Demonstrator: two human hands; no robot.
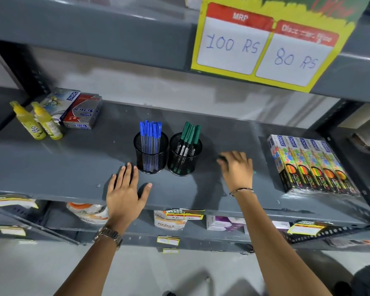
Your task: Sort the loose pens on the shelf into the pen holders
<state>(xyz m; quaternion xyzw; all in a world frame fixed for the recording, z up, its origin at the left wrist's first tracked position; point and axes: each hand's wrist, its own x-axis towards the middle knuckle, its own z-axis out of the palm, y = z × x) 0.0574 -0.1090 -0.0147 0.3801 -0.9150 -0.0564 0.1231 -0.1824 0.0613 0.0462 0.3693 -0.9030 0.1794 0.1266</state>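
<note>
Head view: the grey shelf (51, 159) spans the frame, with a row of neon pencil boxes (310, 163) at its right end. Mid-shelf stand two black mesh holders side by side, the left holder (151, 154) full of blue pens (151, 133), the right holder (185, 157) full of green pens (190, 133). My left hand (124, 193) lies flat and empty, fingers spread, beside the left holder. My right hand (237, 167) is blurred, fingers curled; I cannot tell whether it grips anything
</note>
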